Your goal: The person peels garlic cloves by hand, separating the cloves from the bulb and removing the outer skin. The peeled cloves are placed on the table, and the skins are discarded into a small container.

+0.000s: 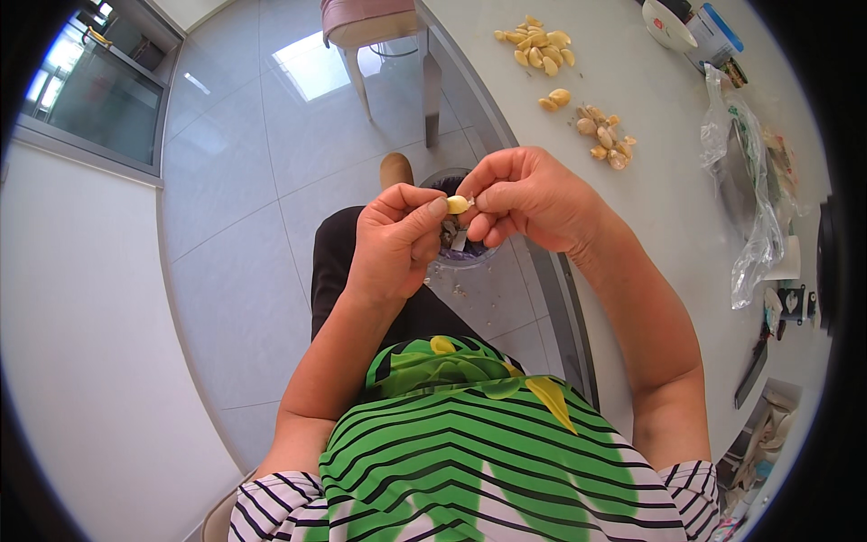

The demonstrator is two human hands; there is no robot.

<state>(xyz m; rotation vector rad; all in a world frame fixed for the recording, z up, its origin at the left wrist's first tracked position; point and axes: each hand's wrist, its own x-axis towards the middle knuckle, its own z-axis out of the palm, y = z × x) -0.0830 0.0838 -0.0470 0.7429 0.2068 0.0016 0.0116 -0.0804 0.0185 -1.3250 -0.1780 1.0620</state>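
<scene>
Between thumb and forefinger, my left hand [404, 237] grips a pale garlic clove [458, 204]. The fingertips of my right hand [528, 198] pinch a bit of thin, papery skin [472, 202] at the clove's right end. Both hands are above a round waste bin [498, 254] with a dark purple liner and scraps of skin inside, partly hidden by the hands. On the white table to the right are a heap of peeled cloves [535, 44], a pair of cloves [555, 99] and a cluster of unpeeled cloves [605, 135].
Along the table's [667, 223] far side lie a clear plastic bag [750, 251], a white bowl [667, 26] and a blue-lidded tub [716, 34]. A chair with a pink seat [366, 20] stands ahead on the tiled floor [223, 223]. Bits of skin [460, 290] lie beside the bin.
</scene>
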